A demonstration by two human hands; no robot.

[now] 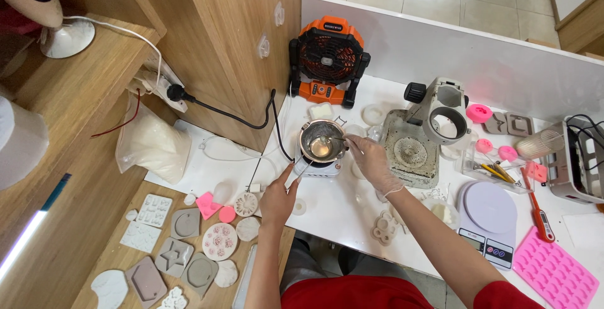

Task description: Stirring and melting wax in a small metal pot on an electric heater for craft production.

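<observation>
Small metal melting pot (pixel 321 140) sits on a white hot plate (pixel 319 168) near the back of the white table (pixel 340 208), just in front of the orange fan (pixel 328 60). Pale liquid pools in the bottom of the pot. Right hand (pixel 371 161), in a thin clear glove, is pinched shut on a thin stirring tool (pixel 333 138) whose tip dips into the liquid. Left hand (pixel 279 199), bare, is closed on the pot handle (pixel 304 167) sticking out toward the person, steadying it. Hands sit apart, one each side of the pot.

Step in hand, as I judge it: stirring the melt while bracing the pot. Next move likely calls for a firm grip on the handle and a level lift, since the liquid is shallow but hot; the tool should come clear first.

Right of the pot: a grey stand with a ring arm (pixel 428 133), then pink moulds (pixel 479 112), a digital scale (pixel 491 218), a red thermometer (pixel 538 211) and a pink silicone mould sheet (pixel 553 274). Left: a bag of white granules (pixel 151 142) and a lower wooden surface (pixel 94 265) with cast plaster shapes and grey moulds (pixel 189 246).
</observation>
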